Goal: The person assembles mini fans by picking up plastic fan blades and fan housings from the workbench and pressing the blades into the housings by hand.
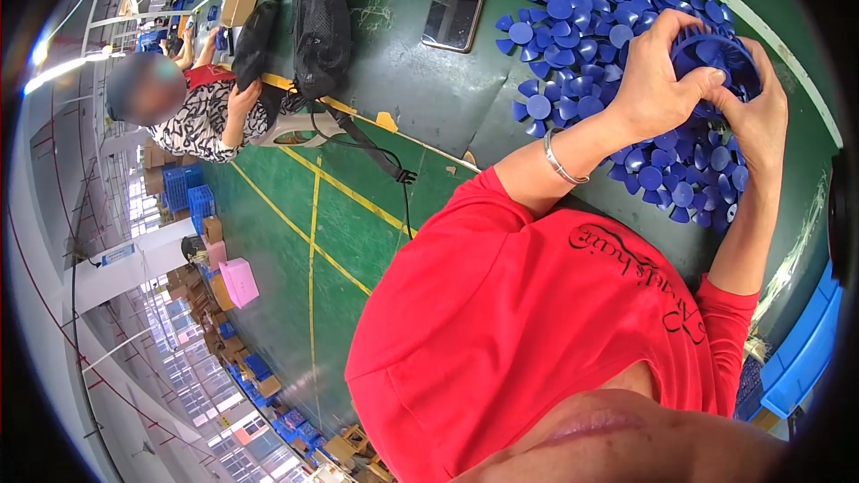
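Note:
A round dark blue plastic part (735, 52) with a ribbed rim is held between both hands at the upper right. My left hand (659, 80), with a silver bangle on its wrist, grips one side of it. On the other side my right hand (759, 112) is wrapped round the rim. Both thumbs come together at the part's near edge. Under and around the hands lies a large pile of small blue fan-shaped pieces (559, 45) on the dark green table (501, 116). Which hand is which is read from the arms' positions.
A phone (457, 2) lies on the table beside the pile. Farther off are a black mesh bag (323, 31) with a hanging strap and a seated co-worker (201, 121). A blue bin (801, 349) stands at the lower right. The green floor has yellow lines.

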### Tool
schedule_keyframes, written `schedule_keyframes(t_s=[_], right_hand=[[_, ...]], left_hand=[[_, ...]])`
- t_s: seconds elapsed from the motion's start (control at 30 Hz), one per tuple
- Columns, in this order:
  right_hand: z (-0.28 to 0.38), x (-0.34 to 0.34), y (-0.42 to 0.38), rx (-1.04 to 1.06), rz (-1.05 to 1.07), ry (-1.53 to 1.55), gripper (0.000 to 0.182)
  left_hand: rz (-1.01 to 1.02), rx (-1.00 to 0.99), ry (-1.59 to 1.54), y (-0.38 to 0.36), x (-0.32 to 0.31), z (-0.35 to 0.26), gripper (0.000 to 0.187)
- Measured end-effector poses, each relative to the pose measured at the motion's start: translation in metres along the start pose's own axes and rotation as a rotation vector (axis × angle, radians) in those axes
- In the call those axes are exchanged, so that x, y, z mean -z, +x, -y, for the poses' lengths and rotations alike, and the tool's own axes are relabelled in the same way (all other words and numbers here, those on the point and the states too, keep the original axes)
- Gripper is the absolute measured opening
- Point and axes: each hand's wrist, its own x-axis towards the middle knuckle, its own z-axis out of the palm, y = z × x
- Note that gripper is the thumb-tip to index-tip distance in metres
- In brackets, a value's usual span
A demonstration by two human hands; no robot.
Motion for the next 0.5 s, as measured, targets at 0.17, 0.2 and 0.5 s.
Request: schedule_keyframes(t_s=[0.17, 0.2, 0.5], right_hand=[[0.012, -0.009, -0.008, -0.030, -0.035, 0.007, 0.047], [0.013, -0.013, -0.010, 0.024, -0.086, -0.002, 0.046], [-0.028, 0.018, 0.017, 0.011, -0.136, 0.071, 0.045]], left_hand=[[-0.005, -0.066, 0.050, 0.001, 0.004, 0.004, 0.030], [-0.005, -0.060, 0.039, 0.001, 0.006, 0.004, 0.030], [0.053, -0.013, 0.059, -0.002, -0.006, 0.002, 0.064]])
